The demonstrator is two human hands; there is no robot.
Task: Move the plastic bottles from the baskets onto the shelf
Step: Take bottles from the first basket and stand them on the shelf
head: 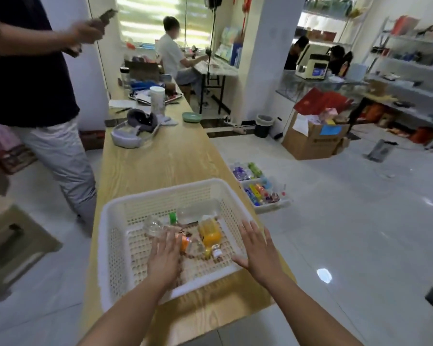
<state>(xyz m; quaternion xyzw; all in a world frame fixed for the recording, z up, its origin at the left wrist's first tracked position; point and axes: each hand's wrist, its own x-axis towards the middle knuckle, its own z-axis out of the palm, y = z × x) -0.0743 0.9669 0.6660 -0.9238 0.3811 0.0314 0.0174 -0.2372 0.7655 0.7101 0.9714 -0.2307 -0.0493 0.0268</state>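
Inside the basket point(165, 189), flat left hand point(164, 257) half-hides blurred bottles point(210, 234); right hand point(256, 248) spread.

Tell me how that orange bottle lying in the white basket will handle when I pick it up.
The orange bottle looks full of liquid, so it is probably heavy for its size. It lies on its side in the basket, so a nudge may roll it.

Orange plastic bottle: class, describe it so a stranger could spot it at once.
On the long pale wooden counter sits a white perforated plastic basket. Of the bottles lying inside, the orange plastic bottle lies nearest the right hand. Its neighbours are mostly clear; it alone is orange throughout.
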